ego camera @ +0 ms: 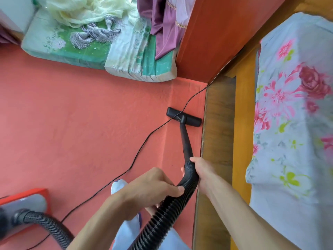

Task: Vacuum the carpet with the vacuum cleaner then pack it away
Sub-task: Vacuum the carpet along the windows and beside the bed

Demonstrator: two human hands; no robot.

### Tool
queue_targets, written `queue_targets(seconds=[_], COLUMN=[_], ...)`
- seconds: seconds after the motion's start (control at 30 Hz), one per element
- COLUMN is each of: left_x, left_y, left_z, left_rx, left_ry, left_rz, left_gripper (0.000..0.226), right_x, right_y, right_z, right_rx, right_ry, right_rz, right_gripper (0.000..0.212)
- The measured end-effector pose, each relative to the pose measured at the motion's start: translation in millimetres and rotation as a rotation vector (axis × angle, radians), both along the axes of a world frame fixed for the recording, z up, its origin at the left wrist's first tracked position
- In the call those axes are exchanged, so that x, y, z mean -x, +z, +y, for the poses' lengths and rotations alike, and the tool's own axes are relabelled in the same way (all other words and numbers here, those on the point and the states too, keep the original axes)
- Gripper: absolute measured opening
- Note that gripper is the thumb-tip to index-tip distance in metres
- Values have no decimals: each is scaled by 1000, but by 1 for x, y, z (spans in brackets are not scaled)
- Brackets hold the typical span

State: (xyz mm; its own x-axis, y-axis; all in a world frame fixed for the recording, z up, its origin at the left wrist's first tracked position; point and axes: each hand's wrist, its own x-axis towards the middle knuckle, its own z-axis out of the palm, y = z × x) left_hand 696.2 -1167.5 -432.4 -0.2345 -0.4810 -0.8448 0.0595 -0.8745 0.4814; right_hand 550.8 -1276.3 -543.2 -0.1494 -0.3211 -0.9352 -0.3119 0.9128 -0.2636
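With the hose (pixel 171 210) held by left grip (pixel 153 188) and right grip (pixel 203 172), the brush head (pixel 183 117) should be pushed slowly, off the cord (pixel 144 141).

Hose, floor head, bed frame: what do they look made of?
Hose: flexible black plastic, glossy; ribbed rings catch the light and it bends in a curve. Floor head: rigid black plastic, duller sheen, smooth moulded edges. Bed frame: probably wood or wood veneer, orange-brown with a smooth varnished look; grain is too faint to be sure.
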Motion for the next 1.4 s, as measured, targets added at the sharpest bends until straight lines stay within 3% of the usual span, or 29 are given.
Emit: queue_targets(seconds=[0.27,0.6,0.73,0.83,1.03,1.2,1.4], left_x=[12,23,17,4,-27,-45,-56], left_y=[11,20,30,38,61,70,53], left_z=[76,237,298,329,358,371,391], left_rx=[49,50,15,22,144,201,154], left_ry=[-2,-52,-127,-211,-244,-168,-109], left_rz=[3,-22,23,27,44,88,50], left_gripper=[34,33,35,45,35,27,31], right_x=[13,23,31,27,2,-21,-53], right_y=[14,13,24,34,63,74,64], right_z=[72,245,319,359,376,376,393], right_rx=[-42,-26,-89,-121,-129,-129,-44], right_ry=[42,65,-80,-118,-184,-159,-81], right_rz=[0,42,30,-7,-115,-99,-26], right_gripper=[17,25,14,21,16,31,7])
